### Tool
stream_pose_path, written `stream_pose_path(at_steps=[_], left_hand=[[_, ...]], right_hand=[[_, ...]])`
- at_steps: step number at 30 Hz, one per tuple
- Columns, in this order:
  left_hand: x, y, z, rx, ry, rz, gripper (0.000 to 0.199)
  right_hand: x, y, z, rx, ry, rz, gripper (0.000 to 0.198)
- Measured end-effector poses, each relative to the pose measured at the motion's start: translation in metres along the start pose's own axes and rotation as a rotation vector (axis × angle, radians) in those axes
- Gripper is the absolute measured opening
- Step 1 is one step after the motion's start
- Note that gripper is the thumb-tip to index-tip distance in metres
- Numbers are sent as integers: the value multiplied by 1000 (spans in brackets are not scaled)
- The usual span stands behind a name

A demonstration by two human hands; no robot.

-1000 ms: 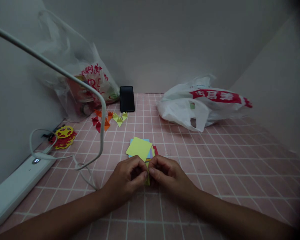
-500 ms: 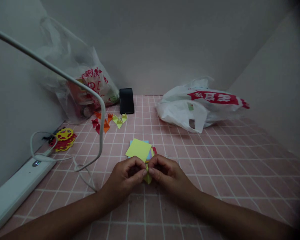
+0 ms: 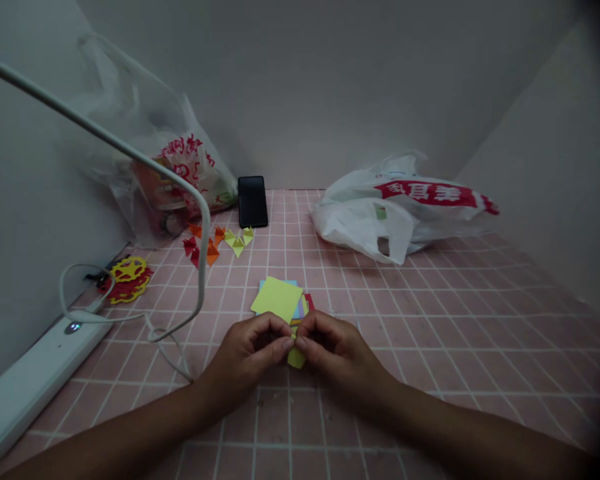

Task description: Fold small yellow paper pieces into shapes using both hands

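Note:
Between my two hands is a small folded piece of yellow paper (image 3: 295, 358), pinched from both sides. My left hand (image 3: 257, 347) grips its left side with thumb and index finger. From the right, my right hand (image 3: 335, 347) pinches it the same way, the fingertips nearly meeting. Part of the paper is hidden behind the fingers. Just beyond the hands lies a stack of coloured paper squares, with a yellow-green sheet (image 3: 279, 298) on top and blue, purple and red edges showing beneath.
Folded paper shapes in red, orange (image 3: 213, 253) and yellow (image 3: 238, 244) lie further back, near a black phone (image 3: 253, 202). Plastic bags stand at back left (image 3: 190, 167) and lie at back right (image 3: 365, 217). A white cable (image 3: 201, 267) arches over a power strip (image 3: 45, 377) and yellow-red cutouts (image 3: 129, 269).
The folded yellow paper has turned between my fingers: its lower part showed a thin upright edge and now shows a broader flat face. My hands have barely moved.

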State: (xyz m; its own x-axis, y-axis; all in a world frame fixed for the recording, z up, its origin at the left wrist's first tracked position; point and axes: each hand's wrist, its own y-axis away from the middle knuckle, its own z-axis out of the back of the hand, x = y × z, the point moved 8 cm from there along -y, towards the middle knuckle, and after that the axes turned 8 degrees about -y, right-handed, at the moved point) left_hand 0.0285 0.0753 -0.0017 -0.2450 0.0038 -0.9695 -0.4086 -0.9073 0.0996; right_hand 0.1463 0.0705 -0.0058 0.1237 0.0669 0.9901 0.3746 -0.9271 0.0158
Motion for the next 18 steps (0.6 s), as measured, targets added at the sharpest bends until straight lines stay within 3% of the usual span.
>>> stream_pose_path(at_steps=[9,18], left_hand=[[-7,0,3,3,-137,-62,15],[-7,-2,4,13,-138,-64,14]], right_hand=[[2,1,-2,44,-45,18,20],[-10,1,-6,68,-312,-133,30]])
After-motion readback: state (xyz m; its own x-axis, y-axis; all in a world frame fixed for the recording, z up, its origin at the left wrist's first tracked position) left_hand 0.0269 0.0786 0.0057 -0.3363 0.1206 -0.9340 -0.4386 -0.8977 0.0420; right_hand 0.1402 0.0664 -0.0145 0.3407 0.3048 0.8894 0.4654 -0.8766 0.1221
